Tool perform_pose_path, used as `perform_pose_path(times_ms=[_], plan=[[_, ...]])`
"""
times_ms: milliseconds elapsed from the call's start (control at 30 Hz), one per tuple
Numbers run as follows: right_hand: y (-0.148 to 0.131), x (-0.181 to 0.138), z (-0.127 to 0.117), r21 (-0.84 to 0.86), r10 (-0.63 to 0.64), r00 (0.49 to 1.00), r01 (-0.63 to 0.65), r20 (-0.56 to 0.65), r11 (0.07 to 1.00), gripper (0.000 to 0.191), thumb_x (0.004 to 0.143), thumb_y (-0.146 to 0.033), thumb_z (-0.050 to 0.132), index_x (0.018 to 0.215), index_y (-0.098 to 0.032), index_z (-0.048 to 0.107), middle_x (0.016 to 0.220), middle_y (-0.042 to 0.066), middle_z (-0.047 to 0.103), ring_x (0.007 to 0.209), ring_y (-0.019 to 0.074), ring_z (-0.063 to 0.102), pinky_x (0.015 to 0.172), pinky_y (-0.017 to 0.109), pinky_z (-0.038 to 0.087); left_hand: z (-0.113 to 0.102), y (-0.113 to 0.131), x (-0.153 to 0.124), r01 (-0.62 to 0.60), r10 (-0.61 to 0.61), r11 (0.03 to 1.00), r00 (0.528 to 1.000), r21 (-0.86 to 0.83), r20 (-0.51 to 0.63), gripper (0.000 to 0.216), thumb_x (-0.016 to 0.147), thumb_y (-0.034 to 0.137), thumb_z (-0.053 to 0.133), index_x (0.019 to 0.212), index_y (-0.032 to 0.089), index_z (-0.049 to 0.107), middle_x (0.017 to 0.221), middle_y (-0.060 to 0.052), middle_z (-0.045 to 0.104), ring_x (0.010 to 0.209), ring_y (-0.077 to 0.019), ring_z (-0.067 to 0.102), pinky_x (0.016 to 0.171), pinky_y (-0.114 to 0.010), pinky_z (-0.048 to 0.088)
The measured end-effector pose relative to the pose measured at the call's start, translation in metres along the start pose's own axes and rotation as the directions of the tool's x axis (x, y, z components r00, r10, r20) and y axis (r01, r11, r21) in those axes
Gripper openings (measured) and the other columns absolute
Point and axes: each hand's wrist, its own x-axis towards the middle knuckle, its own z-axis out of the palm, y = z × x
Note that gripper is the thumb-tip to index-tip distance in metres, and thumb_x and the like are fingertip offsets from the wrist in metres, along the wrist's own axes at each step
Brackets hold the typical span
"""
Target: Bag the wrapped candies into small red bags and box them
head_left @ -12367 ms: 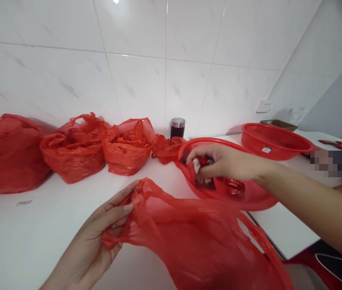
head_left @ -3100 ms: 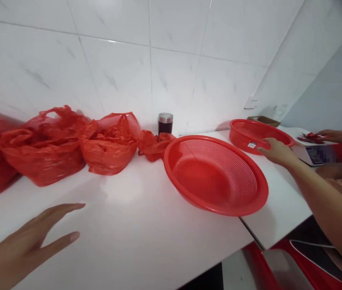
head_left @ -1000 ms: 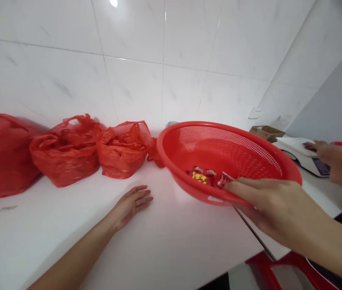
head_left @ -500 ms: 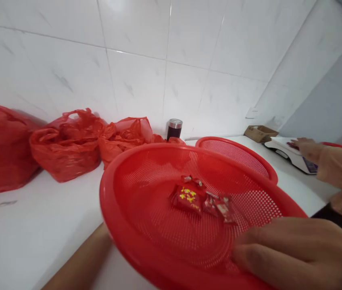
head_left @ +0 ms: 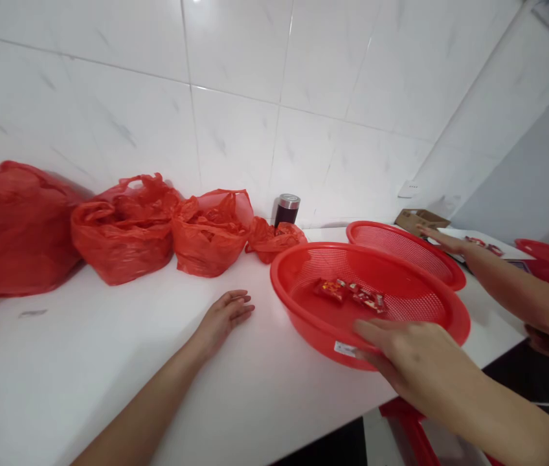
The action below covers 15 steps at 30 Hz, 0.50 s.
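Note:
My right hand (head_left: 420, 359) grips the near rim of a round red plastic basket (head_left: 313, 333), fingers on both sides of the edge. The basket stands on the white table, a small white label on its near side. Inside it lie a few red wrapped packets, one packet (head_left: 331, 290) with yellow print and other wrapped packets (head_left: 369, 299) beside it. To the left of the basket, my left hand (head_left: 226, 317) rests on the tabletop, fingers extended, holding nothing.
Red plastic bags (head_left: 123, 236) line the wall at left, near a dark metal-topped cup (head_left: 287, 210). Behind my basket is another red basket (head_left: 403, 249). At right, a co-worker's arm (head_left: 507, 278) reaches past a white scale (head_left: 478, 241) bearing red packets, near a cardboard box (head_left: 420, 220).
The basket has gone from tilted close to me to lower and farther right on the table. My left hand has come into view beside it. The co-worker's hand has shifted left off the scale.

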Motion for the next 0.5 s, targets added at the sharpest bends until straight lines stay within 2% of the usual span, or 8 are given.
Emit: perform_pose_path(times_ms=[67, 167, 233, 267, 333, 400, 467, 500], plan=[[0.002, 0.007, 0.014, -0.071, 0.051, 0.997, -0.047, 0.065, 0.996, 0.015, 0.080, -0.008, 0.049, 0.083, -0.020, 0.058, 0.063, 0.000, 0.064, 0.049, 0.0155, 0.059, 0.042, 0.023, 0.024, 0.001, 0.001, -0.001, 0.002, -0.002, 1.000, 1.000, 0.013, -0.002, 0.016, 0.081, 0.021, 0.066, 0.097, 0.016, 0.062, 0.107, -0.009, 0.064, 0.092, -0.0202, 0.067, 0.097, -0.039, 0.047], [0.005, 0.023, 0.028, -0.066, 0.111, 0.971, -0.099, 0.213, 0.993, 0.037, 0.082, -0.011, 0.049, 0.117, -0.021, 0.057, 0.086, 0.006, 0.071, 0.067, 0.0205, 0.067, 0.051, 0.024, 0.037, 0.001, 0.001, -0.002, 0.000, -0.001, 0.999, 1.000, 0.032, 0.007, 0.016, 0.081, 0.022, 0.067, 0.095, 0.016, 0.063, 0.107, -0.009, 0.063, 0.094, -0.0202, 0.066, 0.098, -0.039, 0.046], [0.012, 0.040, 0.029, 0.035, 0.089, 0.934, -0.107, 0.346, 0.994, 0.059, 0.082, -0.027, 0.059, 0.139, -0.022, 0.044, 0.112, 0.013, 0.068, 0.092, 0.0273, 0.068, 0.067, 0.032, 0.047, 0.000, 0.000, -0.002, -0.003, 0.002, 0.999, 1.000, 0.040, 0.014, 0.017, 0.080, 0.024, 0.067, 0.095, 0.017, 0.063, 0.109, -0.008, 0.062, 0.096, -0.0199, 0.065, 0.098, -0.038, 0.046], [0.016, 0.051, 0.027, 0.100, 0.066, 0.918, -0.113, 0.391, 0.989, 0.072, 0.079, -0.039, 0.064, 0.145, -0.023, 0.037, 0.124, 0.016, 0.061, 0.104, 0.0313, 0.064, 0.076, 0.037, 0.048, -0.001, -0.001, -0.002, -0.004, 0.003, 0.999, 1.000, 0.044, 0.017, 0.018, 0.080, 0.025, 0.067, 0.095, 0.017, 0.063, 0.109, -0.008, 0.061, 0.096, -0.0197, 0.065, 0.098, -0.037, 0.046], [0.026, 0.083, 0.020, 0.215, 0.047, 0.923, -0.138, 0.382, 0.967, 0.084, 0.077, -0.058, 0.062, 0.148, -0.027, 0.031, 0.137, 0.016, 0.052, 0.117, 0.0350, 0.055, 0.089, 0.042, 0.045, -0.002, -0.002, -0.001, -0.006, 0.005, 0.999, 1.000, 0.050, 0.026, 0.019, 0.079, 0.026, 0.068, 0.096, 0.017, 0.063, 0.110, -0.007, 0.060, 0.096, -0.0193, 0.065, 0.097, -0.036, 0.047], [0.031, 0.126, 0.014, 0.252, 0.068, 0.962, -0.137, 0.264, 0.958, 0.067, 0.088, -0.062, 0.044, 0.146, -0.029, 0.036, 0.136, 0.012, 0.052, 0.116, 0.0307, 0.056, 0.090, 0.040, 0.045, -0.003, -0.003, -0.001, -0.005, 0.003, 0.998, 0.999, 0.058, 0.035, 0.021, 0.078, 0.027, 0.069, 0.095, 0.017, 0.063, 0.110, -0.007, 0.060, 0.095, -0.0191, 0.064, 0.095, -0.035, 0.048], [0.030, 0.178, 0.015, 0.187, 0.040, 0.980, -0.077, 0.192, 0.979, 0.050, 0.098, -0.052, 0.027, 0.135, -0.026, 0.049, 0.131, 0.009, 0.056, 0.112, 0.0247, 0.058, 0.087, 0.034, 0.046, -0.002, -0.003, -0.001, -0.003, 0.001, 0.998, 0.999, 0.068, 0.039, 0.021, 0.077, 0.028, 0.069, 0.094, 0.017, 0.062, 0.108, -0.007, 0.061, 0.094, -0.0188, 0.064, 0.092, -0.035, 0.048], [0.028, 0.204, 0.019, 0.155, 0.033, 0.980, -0.064, 0.195, 0.986, 0.045, 0.100, -0.046, 0.027, 0.126, -0.023, 0.057, 0.128, 0.011, 0.058, 0.113, 0.0244, 0.057, 0.089, 0.035, 0.045, -0.002, -0.003, -0.001, -0.004, 0.001, 0.997, 0.999, 0.074, 0.041, 0.022, 0.077, 0.029, 0.069, 0.094, 0.017, 0.062, 0.107, -0.007, 0.061, 0.093, -0.0185, 0.064, 0.092, -0.035, 0.049]])
